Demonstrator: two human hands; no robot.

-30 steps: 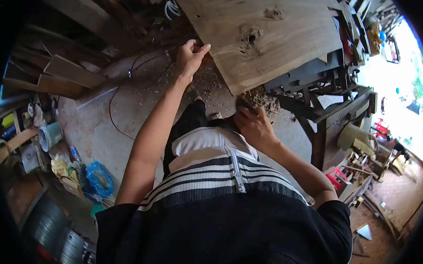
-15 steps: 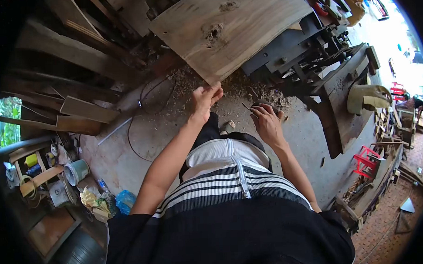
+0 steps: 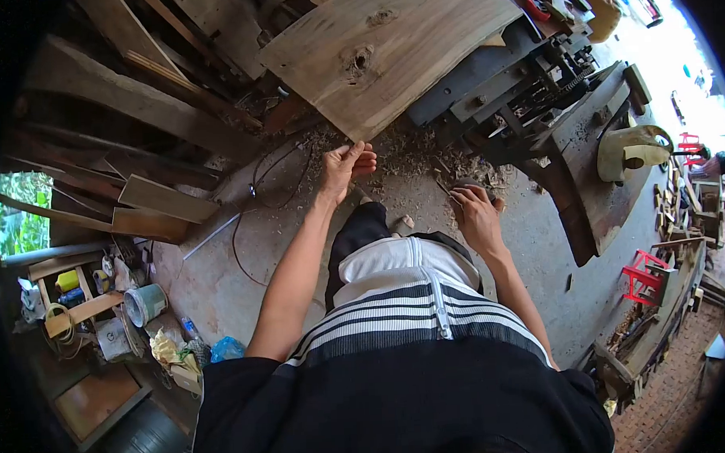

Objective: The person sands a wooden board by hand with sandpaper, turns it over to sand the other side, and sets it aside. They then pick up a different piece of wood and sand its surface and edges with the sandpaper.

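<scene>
Pinching near corner of knotted wooden board [image 3: 420, 45] between thumb and fingers of left hand [image 3: 347, 167], other fingers loosely bent. Gripping dark, rounded object [image 3: 465, 183] under curled fingers of right hand [image 3: 479, 221], well apart from board corner; too covered to identify. Board located ahead, partly over dark metal machine [image 3: 453, 83]. Below, wood shavings [image 3: 404, 163] scattered across concrete floor [image 3: 201, 284]; off to right, red plastic stool [image 3: 641, 279].

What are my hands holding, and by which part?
The left hand has its fingertips at the near corner of the wooden board; whether it grips can't be told. The right hand holds a mostly hidden dark object from above.
</scene>
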